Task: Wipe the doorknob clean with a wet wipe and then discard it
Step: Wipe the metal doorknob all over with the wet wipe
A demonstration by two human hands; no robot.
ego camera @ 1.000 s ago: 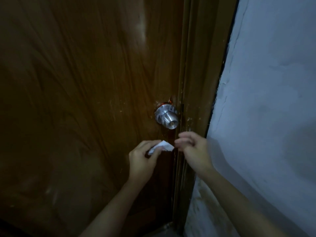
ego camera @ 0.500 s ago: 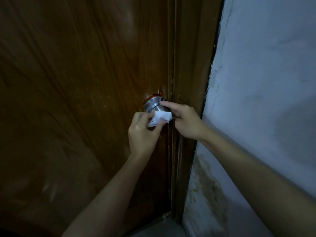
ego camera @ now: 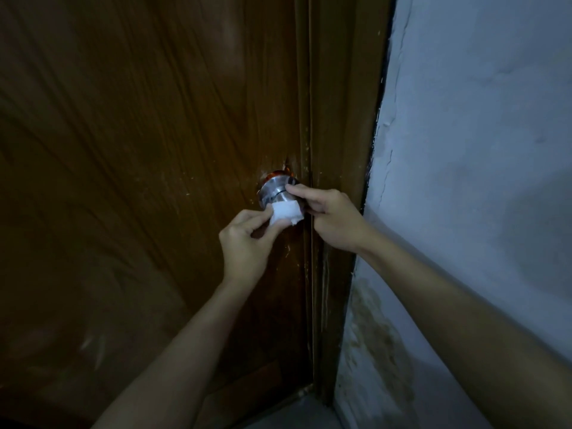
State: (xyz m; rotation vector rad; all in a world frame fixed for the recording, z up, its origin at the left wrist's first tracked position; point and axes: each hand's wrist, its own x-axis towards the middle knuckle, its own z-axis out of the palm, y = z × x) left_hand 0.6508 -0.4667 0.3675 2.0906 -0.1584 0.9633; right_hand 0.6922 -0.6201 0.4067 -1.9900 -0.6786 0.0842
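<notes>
Wipe [ego camera: 285,213] on doorknob [ego camera: 274,188] (both hands).

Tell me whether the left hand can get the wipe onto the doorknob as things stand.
Probably yes: the left hand already holds the wipe against the doorknob; the right hand steadies it from the other side.

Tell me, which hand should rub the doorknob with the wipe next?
The left hand, probably. It already pinches the wet wipe against the front of the doorknob. The right hand holds no wipe; its fingers only touch the knob's top edge.
</notes>
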